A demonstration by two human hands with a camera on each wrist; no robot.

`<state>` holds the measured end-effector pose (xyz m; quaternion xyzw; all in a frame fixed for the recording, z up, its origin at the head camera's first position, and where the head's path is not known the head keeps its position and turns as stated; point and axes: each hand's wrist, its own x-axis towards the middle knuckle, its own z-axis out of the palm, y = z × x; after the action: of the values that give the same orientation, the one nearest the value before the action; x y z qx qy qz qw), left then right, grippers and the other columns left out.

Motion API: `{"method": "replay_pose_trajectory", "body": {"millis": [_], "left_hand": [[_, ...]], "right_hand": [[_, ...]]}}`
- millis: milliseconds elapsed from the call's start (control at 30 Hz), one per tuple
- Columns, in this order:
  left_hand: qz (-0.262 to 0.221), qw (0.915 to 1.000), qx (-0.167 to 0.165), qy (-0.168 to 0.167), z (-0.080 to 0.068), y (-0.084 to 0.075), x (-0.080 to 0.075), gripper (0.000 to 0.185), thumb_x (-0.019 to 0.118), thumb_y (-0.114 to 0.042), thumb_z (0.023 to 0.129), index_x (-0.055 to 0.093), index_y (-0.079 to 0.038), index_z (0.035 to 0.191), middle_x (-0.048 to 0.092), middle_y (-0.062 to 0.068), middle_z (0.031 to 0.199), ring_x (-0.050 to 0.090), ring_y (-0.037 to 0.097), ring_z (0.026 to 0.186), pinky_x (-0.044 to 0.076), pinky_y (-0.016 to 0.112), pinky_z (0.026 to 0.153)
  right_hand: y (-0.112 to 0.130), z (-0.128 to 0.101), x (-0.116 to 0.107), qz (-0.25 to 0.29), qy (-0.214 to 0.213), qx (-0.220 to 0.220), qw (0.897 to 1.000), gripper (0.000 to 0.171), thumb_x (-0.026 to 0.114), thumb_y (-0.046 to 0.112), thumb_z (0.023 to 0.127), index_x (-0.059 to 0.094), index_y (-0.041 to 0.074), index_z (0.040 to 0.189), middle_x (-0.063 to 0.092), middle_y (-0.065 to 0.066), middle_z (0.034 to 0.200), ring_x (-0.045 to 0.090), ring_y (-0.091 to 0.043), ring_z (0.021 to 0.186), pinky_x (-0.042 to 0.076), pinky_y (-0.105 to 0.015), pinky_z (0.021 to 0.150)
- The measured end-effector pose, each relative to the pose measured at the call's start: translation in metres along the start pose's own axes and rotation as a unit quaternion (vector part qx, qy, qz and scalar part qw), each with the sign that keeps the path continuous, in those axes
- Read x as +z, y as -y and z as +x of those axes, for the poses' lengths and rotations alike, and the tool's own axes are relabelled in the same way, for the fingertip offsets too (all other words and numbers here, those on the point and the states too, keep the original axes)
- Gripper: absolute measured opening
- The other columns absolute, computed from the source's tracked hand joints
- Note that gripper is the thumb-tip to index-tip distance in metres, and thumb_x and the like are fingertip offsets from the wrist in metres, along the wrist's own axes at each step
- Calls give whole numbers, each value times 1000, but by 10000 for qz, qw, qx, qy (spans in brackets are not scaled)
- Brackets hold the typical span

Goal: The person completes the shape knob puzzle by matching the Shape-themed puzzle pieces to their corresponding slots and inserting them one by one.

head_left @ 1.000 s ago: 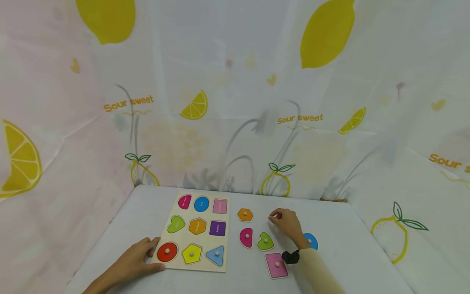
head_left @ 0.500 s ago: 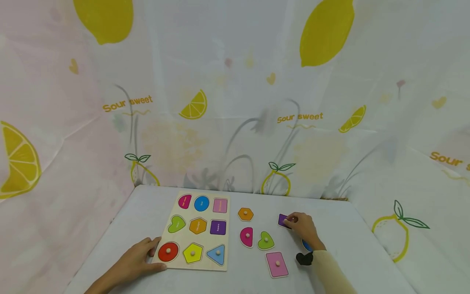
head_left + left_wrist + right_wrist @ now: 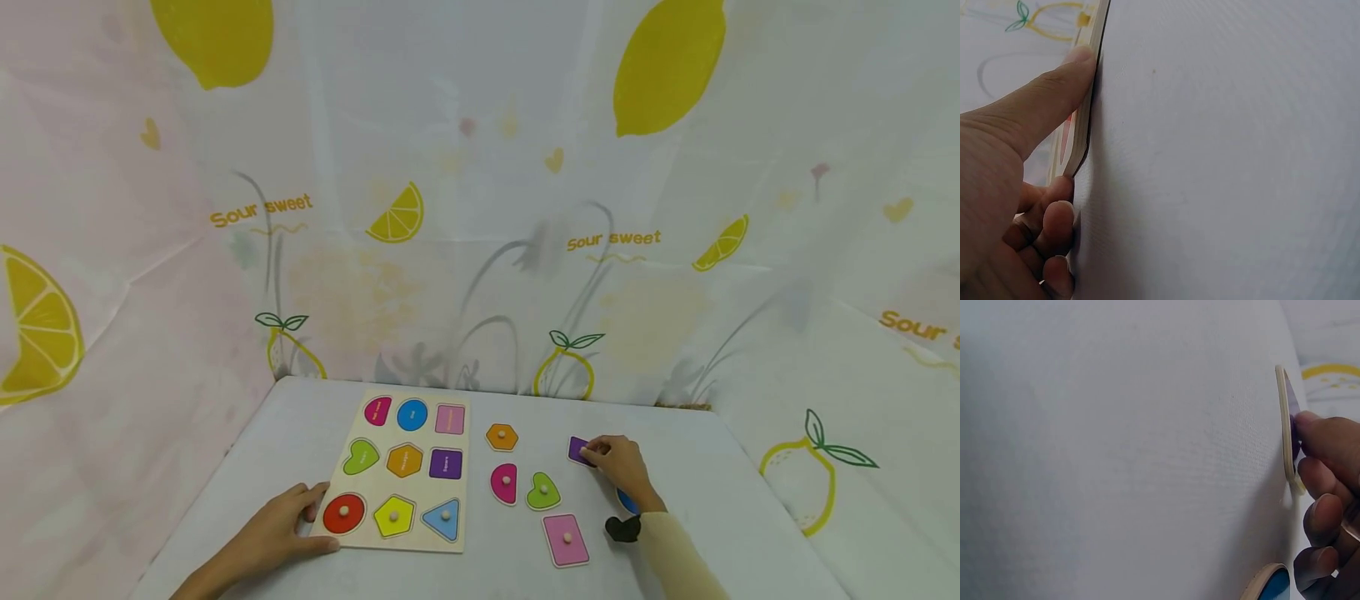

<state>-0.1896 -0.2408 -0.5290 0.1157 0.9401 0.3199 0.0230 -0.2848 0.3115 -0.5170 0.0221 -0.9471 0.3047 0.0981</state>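
**A:** What is your right hand doing?

**B:** My right hand (image 3: 618, 467) pinches a purple square piece (image 3: 577, 450) with thumb and fingertips (image 3: 1325, 440). From the wrist view the piece lies flat on the white table (image 3: 705, 517), my fingers curled over its top. It sits at about 3 o'clock from the orange hexagon piece (image 3: 501, 436), well apart from the board.

**A:** And your left?

**B:** My left hand (image 3: 273, 533) holds the wooden puzzle board (image 3: 352, 492) at its near left corner. The thumb (image 3: 1054, 94) lies along the board's edge and the other fingers curl at the corner below it, so it grips the board.

**A:** What lies around the purple piece?

**B:** At about 7 o'clock from it are the green heart piece (image 3: 543, 492) and, just beside that, the magenta piece (image 3: 504, 483). The pink rectangle piece (image 3: 566, 539) lies nearer me, at about 6 o'clock. A blue piece (image 3: 625, 502) peeks out from under my right wrist.

**A:** And on the board?

**B:** The red circle (image 3: 343, 512), yellow pentagon (image 3: 393, 517) and blue triangle (image 3: 442, 518) sit in the near row.
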Motion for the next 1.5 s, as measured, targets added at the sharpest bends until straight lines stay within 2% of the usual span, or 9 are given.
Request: {"method": "replay_pose_trajectory", "body": {"millis": [233, 433, 533, 900, 1067, 1500], "left_hand": [[-112, 9999, 28, 38, 1, 1, -1, 91, 95, -43, 68, 60, 5, 137, 44, -3, 87, 37, 5, 73, 34, 25, 61], [-77, 9995, 317, 44, 0, 3, -2, 89, 94, -43, 71, 59, 7, 135, 43, -3, 87, 36, 4, 72, 33, 25, 60], [-72, 9993, 356, 40, -1, 3, -3, 89, 94, -44, 70, 60, 7, 135, 43, -3, 87, 35, 4, 72, 33, 25, 60], [-134, 9988, 477, -3, -1, 4, -4, 90, 94, -43, 71, 59, 10, 135, 43, -3, 88, 35, 3, 72, 33, 25, 60], [-207, 9992, 335, 27, -1, 4, -3, 94, 94, -45, 70, 58, 11, 136, 44, -3, 88, 37, 4, 71, 34, 24, 59], [-175, 9990, 409, 9, -1, 5, -2, 93, 93, -45, 70, 58, 11, 136, 43, -4, 87, 36, 4, 70, 34, 24, 59]], "right_hand": [[-4, 2, 2, -109, 2, -34, 9999, 17, 78, 21, 93, 79, 4, 94, 67, 1, 77, 53, -13, 68, 44, -29, 60], [-5, 1, 1, -62, 25, -74, 10000, 17, 78, 21, 93, 79, 4, 97, 66, 2, 76, 53, -13, 68, 43, -28, 60], [-4, 0, 0, -48, 39, -136, 9999, 17, 78, 20, 92, 79, 4, 96, 66, 2, 76, 53, -13, 68, 44, -28, 60], [15, -3, 3, 20, -32, -331, 9994, 14, 78, 21, 92, 80, 7, 93, 66, 3, 76, 50, -11, 65, 40, -27, 59], [23, -3, 9, 156, 61, -363, 9992, 13, 79, 20, 91, 80, 8, 92, 65, 4, 75, 50, -11, 64, 40, -26, 58], [45, -4, 18, 178, 238, -433, 9986, 9, 79, 19, 92, 79, 10, 91, 64, 6, 75, 52, -12, 71, 42, -27, 62]]}}
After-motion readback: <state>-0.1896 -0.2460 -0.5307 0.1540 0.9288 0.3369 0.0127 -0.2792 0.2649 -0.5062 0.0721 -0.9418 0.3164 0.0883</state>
